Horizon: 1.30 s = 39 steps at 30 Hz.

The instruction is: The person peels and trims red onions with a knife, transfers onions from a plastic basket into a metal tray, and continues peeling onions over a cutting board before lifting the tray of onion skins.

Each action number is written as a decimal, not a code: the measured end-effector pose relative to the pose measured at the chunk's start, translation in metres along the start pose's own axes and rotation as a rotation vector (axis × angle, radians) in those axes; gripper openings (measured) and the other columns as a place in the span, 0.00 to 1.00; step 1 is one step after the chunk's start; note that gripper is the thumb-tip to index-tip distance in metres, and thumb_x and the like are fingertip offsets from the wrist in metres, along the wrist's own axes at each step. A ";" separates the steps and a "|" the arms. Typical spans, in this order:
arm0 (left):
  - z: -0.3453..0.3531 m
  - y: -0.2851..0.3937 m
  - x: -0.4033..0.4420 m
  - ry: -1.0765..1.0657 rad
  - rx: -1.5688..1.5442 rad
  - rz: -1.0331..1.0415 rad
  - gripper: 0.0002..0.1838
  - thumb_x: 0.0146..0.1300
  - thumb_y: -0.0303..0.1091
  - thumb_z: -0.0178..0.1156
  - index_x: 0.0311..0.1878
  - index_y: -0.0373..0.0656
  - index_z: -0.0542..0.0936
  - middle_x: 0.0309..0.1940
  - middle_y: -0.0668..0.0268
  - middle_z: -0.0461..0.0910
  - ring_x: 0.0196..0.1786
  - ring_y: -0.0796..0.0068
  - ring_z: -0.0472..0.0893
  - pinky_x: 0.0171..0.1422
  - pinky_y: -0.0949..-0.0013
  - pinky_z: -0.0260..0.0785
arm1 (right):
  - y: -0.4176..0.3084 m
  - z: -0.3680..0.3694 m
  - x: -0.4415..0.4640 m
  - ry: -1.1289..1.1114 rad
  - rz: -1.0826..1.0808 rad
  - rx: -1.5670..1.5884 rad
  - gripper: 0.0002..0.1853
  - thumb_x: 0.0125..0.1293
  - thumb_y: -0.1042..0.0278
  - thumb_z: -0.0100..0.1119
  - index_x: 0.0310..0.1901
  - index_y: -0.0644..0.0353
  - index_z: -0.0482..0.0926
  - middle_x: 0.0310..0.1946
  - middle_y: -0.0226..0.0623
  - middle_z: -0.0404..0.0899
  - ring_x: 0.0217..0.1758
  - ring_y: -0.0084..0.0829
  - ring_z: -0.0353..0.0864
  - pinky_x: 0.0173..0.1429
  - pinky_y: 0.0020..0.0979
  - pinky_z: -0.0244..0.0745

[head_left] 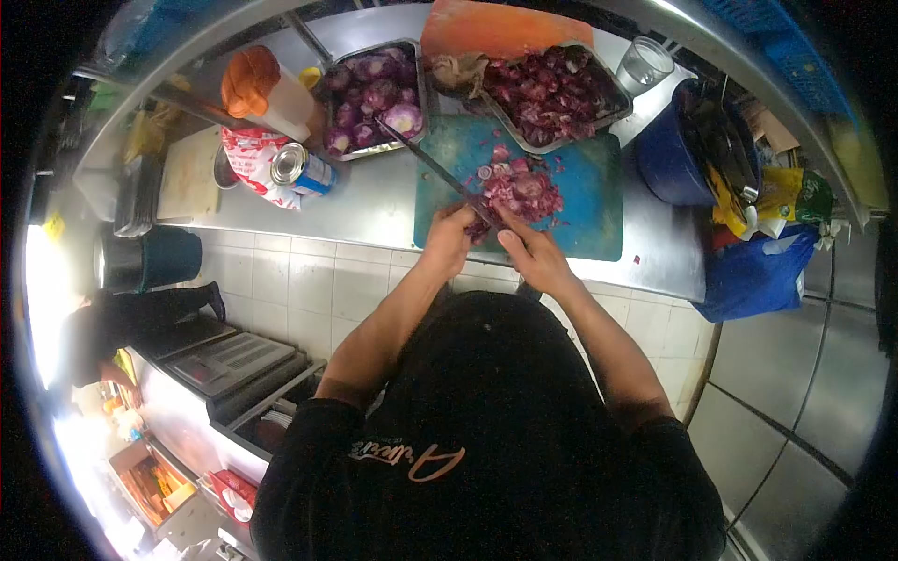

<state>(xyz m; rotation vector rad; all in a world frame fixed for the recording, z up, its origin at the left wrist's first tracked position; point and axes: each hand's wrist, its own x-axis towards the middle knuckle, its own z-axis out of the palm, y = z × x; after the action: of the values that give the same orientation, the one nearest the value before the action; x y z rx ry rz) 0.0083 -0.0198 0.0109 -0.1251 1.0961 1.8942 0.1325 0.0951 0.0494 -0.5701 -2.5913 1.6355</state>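
Note:
On the green cutting board (599, 224), sliced red onion (528, 192) lies in a heap. A long knife (430, 166) slants across the board, its tip up and left over the onion tray. My right hand (535, 254) is closed at the knife's near end, by the board's front edge. Close beside the blade, my left hand (447, 241) has its fingers curled together; what they hold is hidden. Dark red onion bits show between the hands. Peeled onions fill a metal tray (423, 70) at the back left; onion skins fill another tray (617, 107) behind the board.
An orange board (505, 26) lies at the back, near a glass (645, 65). A blue bucket (669, 154) with utensils stands right. A can (301, 168), a plastic container (285, 105) and a pale board (192, 178) are left. Another person's dark-clothed leg (168, 304) shows far left.

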 end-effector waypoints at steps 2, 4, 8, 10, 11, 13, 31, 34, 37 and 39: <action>0.000 -0.003 -0.002 0.012 0.019 -0.009 0.10 0.57 0.29 0.57 0.42 0.38 0.79 0.34 0.68 0.79 0.32 0.78 0.75 0.34 0.72 0.64 | 0.019 0.007 0.005 0.043 0.026 0.048 0.28 0.70 0.47 0.42 0.65 0.55 0.64 0.58 0.51 0.71 0.61 0.50 0.70 0.63 0.38 0.64; -0.004 -0.005 -0.004 -0.013 0.103 -0.019 0.10 0.57 0.29 0.59 0.42 0.38 0.79 0.34 0.68 0.79 0.33 0.78 0.75 0.37 0.72 0.65 | 0.030 0.006 0.010 0.099 0.152 0.067 0.28 0.70 0.46 0.42 0.65 0.55 0.64 0.57 0.52 0.71 0.60 0.52 0.71 0.62 0.38 0.65; -0.012 -0.005 0.000 0.022 0.421 0.138 0.12 0.52 0.30 0.62 0.39 0.35 0.79 0.35 0.67 0.80 0.36 0.77 0.76 0.41 0.71 0.67 | 0.016 -0.007 0.002 0.007 0.208 0.110 0.30 0.69 0.46 0.45 0.67 0.56 0.62 0.57 0.55 0.71 0.58 0.52 0.72 0.61 0.39 0.66; -0.008 -0.002 -0.002 0.061 0.572 0.232 0.13 0.49 0.31 0.64 0.37 0.34 0.79 0.34 0.65 0.81 0.35 0.77 0.77 0.41 0.71 0.68 | 0.005 -0.008 -0.003 -0.006 0.087 0.024 0.31 0.68 0.46 0.45 0.67 0.56 0.60 0.57 0.55 0.71 0.58 0.53 0.72 0.60 0.39 0.66; -0.009 -0.002 -0.003 0.054 0.660 0.273 0.13 0.48 0.31 0.64 0.37 0.34 0.79 0.32 0.65 0.81 0.34 0.77 0.77 0.41 0.71 0.68 | -0.001 -0.008 -0.004 -0.014 0.041 -0.021 0.32 0.68 0.47 0.46 0.68 0.56 0.59 0.57 0.55 0.71 0.58 0.53 0.72 0.60 0.40 0.66; -0.009 -0.001 -0.005 0.038 0.836 0.357 0.14 0.45 0.32 0.65 0.35 0.33 0.79 0.29 0.64 0.80 0.32 0.77 0.76 0.39 0.71 0.69 | -0.013 -0.008 -0.005 -0.047 0.009 -0.129 0.32 0.68 0.47 0.46 0.68 0.56 0.57 0.57 0.55 0.70 0.57 0.55 0.72 0.60 0.41 0.67; -0.010 -0.001 -0.009 -0.073 0.618 0.461 0.22 0.49 0.23 0.59 0.51 0.34 0.76 0.39 0.66 0.78 0.41 0.81 0.75 0.45 0.77 0.67 | 0.013 -0.007 0.008 0.046 0.488 0.309 0.29 0.69 0.42 0.45 0.53 0.62 0.76 0.16 0.32 0.68 0.20 0.21 0.70 0.26 0.30 0.66; -0.015 -0.002 -0.002 -0.067 0.522 0.410 0.22 0.53 0.22 0.58 0.54 0.34 0.73 0.41 0.65 0.78 0.41 0.79 0.76 0.46 0.75 0.69 | 0.022 -0.007 0.013 0.066 0.358 0.136 0.28 0.68 0.43 0.45 0.55 0.60 0.74 0.33 0.45 0.79 0.39 0.39 0.80 0.44 0.37 0.72; -0.013 -0.003 0.000 -0.028 0.266 0.225 0.18 0.58 0.23 0.56 0.53 0.34 0.72 0.41 0.63 0.79 0.42 0.75 0.78 0.47 0.71 0.72 | 0.010 -0.010 0.009 0.110 0.265 0.079 0.30 0.67 0.44 0.47 0.63 0.57 0.66 0.50 0.51 0.76 0.54 0.49 0.75 0.57 0.39 0.67; -0.012 0.001 -0.001 -0.067 0.168 0.175 0.15 0.60 0.24 0.55 0.51 0.34 0.73 0.41 0.63 0.79 0.42 0.72 0.78 0.47 0.67 0.73 | 0.003 -0.010 0.005 0.115 0.182 0.057 0.33 0.66 0.44 0.48 0.67 0.55 0.61 0.57 0.53 0.71 0.59 0.52 0.72 0.61 0.40 0.65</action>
<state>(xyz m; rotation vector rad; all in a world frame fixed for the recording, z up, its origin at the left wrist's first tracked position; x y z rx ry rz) 0.0044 -0.0295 0.0044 0.1329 1.2484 1.9343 0.1310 0.1063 0.0501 -0.8922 -2.4660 1.6647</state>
